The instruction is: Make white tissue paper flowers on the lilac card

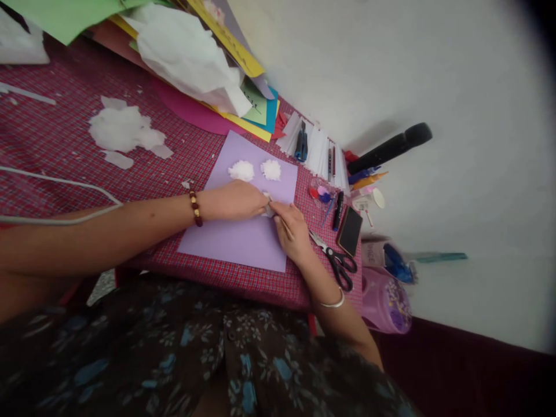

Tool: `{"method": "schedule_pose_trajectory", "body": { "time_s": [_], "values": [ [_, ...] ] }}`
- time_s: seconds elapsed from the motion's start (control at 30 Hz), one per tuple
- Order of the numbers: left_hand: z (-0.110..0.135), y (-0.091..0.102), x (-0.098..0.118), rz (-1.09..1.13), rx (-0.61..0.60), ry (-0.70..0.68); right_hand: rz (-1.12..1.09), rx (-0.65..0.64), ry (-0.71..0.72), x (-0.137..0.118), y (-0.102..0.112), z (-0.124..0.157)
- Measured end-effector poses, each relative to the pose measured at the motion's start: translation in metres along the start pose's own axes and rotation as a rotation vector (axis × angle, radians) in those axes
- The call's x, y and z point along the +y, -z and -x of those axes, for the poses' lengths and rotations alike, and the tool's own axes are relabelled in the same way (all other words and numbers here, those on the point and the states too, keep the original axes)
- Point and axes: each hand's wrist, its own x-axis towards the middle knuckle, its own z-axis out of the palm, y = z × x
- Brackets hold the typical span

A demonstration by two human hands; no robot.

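My left hand (238, 200), with a beaded bracelet at its wrist, reaches in from the left over a sheet of purple paper (234, 246). Its fingers are closed on a small piece of white tissue paper (268, 212). From the right, my right hand (295, 233) meets it, fingertips pinched at the same piece; a silver bangle circles that wrist. The fingers partly cover the tissue. Above the hands, two fluffy white tissue clumps, a left one (241, 170) and a right one (271, 169), lie on the purple sheet.
Scissors (336, 259), a phone (350, 230) and a black marker (338, 211) lie right of the sheet. Further back are a stapler (301, 143) and paint (321, 192). Torn tissue (124, 127) lies left on the checked cloth. A white cable (65, 180) crosses near my left arm.
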Motion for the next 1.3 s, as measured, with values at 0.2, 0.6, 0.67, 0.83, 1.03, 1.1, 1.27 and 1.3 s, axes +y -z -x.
{"method": "schedule_pose_trajectory", "body": {
  "time_s": [0.2,0.6,0.67,0.83,1.03,1.1,1.27,1.3],
  "values": [
    [0.001,0.014,-0.027,0.337,-0.014,-0.065,-0.152,0.204,-0.092,0.005,0.002,0.004],
    [-0.008,-0.004,-0.014,0.337,0.101,0.013,-0.143,0.094,0.031,-0.006,0.003,-0.002],
    [-0.009,-0.003,-0.015,0.365,0.122,0.026,-0.225,0.155,-0.023,-0.007,0.003,-0.002],
    [-0.008,0.000,-0.027,0.455,0.209,0.060,-0.406,0.383,-0.196,0.000,0.004,-0.003],
    [-0.007,0.001,-0.025,0.435,0.164,0.077,-0.623,0.486,-0.343,0.006,0.003,-0.004],
    [-0.007,0.002,-0.021,0.361,0.116,0.054,-0.622,0.447,-0.325,0.004,0.003,-0.003],
    [-0.009,-0.003,-0.018,0.281,0.119,0.056,-0.609,0.318,-0.244,-0.003,0.000,-0.002],
    [-0.011,-0.006,-0.018,0.281,0.134,0.066,-0.616,0.307,-0.239,-0.003,0.000,-0.002]
  ]
}}
